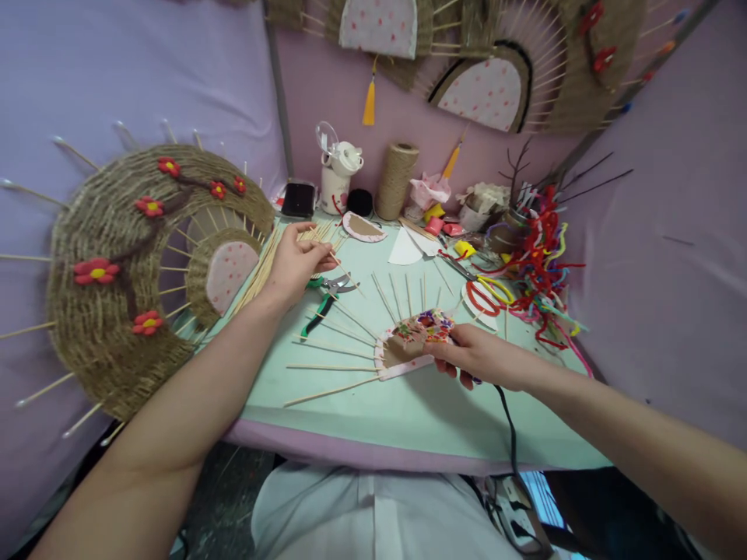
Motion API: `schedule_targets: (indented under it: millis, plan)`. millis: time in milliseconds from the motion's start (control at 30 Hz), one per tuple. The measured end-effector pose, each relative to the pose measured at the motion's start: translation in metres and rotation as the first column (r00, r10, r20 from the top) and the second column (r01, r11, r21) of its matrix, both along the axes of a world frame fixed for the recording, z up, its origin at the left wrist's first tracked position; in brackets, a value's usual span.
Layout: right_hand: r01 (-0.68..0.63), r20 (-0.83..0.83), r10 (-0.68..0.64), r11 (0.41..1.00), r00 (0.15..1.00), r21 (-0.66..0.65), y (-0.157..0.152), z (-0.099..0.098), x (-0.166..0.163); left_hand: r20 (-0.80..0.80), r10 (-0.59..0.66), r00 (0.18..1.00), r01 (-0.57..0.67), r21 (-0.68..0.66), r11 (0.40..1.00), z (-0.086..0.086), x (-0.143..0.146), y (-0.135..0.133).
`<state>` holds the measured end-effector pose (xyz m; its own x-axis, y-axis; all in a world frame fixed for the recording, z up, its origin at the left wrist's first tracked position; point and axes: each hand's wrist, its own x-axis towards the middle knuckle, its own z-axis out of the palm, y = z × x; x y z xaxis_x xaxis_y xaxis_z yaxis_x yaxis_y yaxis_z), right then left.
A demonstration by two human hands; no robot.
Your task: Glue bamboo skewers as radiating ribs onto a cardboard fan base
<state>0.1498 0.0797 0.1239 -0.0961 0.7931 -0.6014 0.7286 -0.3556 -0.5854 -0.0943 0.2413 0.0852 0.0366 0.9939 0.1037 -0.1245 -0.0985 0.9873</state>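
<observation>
My left hand (300, 260) pinches a thin wooden stick (348, 272) over the table, beside a bundle of such sticks (265, 268). Below it lie green-handled pruning shears (320, 315). My right hand (472, 354) is closed around a flower-patterned glue gun (423, 327) with a black cord. The glue gun is above a half-round cardboard piece (402, 359) with a pink-spotted edge, partly covering it. Several sticks fan outward from the curved side of that piece. The glue gun's grip is mostly hidden by my fingers.
A large twine-woven fan shape (105, 233) with red flowers leans at left. Along the back stand a white bottle (337, 179) and a twine spool (397, 183). Yellow-handled scissors (487, 284) and red pipe cleaners (542, 257) lie at right. The cord (509, 424) drops over the table's front edge.
</observation>
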Motion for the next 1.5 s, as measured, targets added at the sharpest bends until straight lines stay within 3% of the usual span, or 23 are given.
schedule_targets:
  millis: [367,867,1133,1500]
  plan:
    - [-0.120,0.113,0.117,0.993,0.987,0.016,0.015,0.004,-0.003,-0.033,-0.015,0.999,0.014,-0.029,0.999,0.000,0.000,-0.001]
    - [-0.141,0.160,0.145,0.989,0.976,-0.034,0.023,0.001,-0.006,-0.033,-0.018,0.999,0.018,-0.022,1.000,-0.001,0.000,-0.001]
    - [-0.148,0.105,0.148,0.989,0.983,-0.012,0.025,0.004,-0.008,-0.041,-0.023,0.999,0.022,-0.025,0.999,-0.003,-0.001,0.000]
    - [-0.169,0.192,0.173,0.985,0.966,-0.042,0.024,0.007,-0.010,-0.040,-0.026,0.999,0.025,-0.020,0.999,-0.004,-0.001,0.000]
